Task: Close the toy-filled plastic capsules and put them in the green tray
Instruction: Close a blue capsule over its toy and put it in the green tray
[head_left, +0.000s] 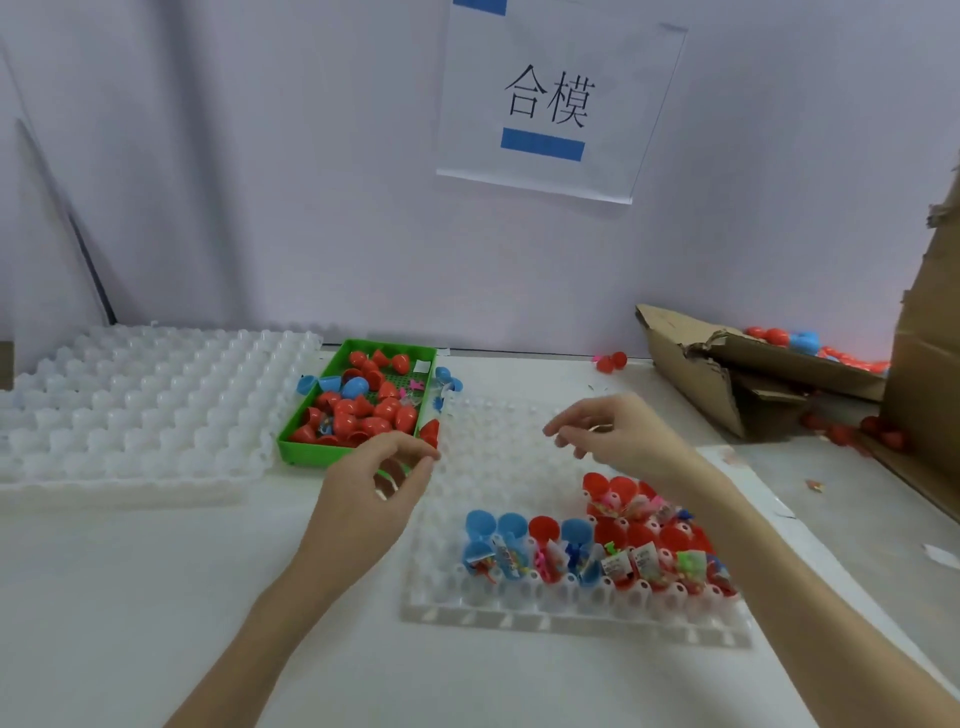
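The green tray (302, 448) lies mid-table and holds several closed red and blue capsules (363, 410). My left hand (379, 488) hovers at its front right corner, fingers loosely curled and holding nothing. A red capsule (430, 432) sits just beyond the fingertips at the tray's edge. A clear holder tray (519, 618) in front of me carries rows of open red and blue capsules with toys in them (587, 551). My right hand (613, 431) hangs above that holder's bare far part, fingers relaxed and holding nothing.
A stack of white holder trays (130, 410) fills the left of the table. Loose blue capsule halves (317, 384) lie beside the green tray. Torn cardboard boxes (727, 374) with more capsules stand at the right. Two red capsules (613, 360) lie by the wall.
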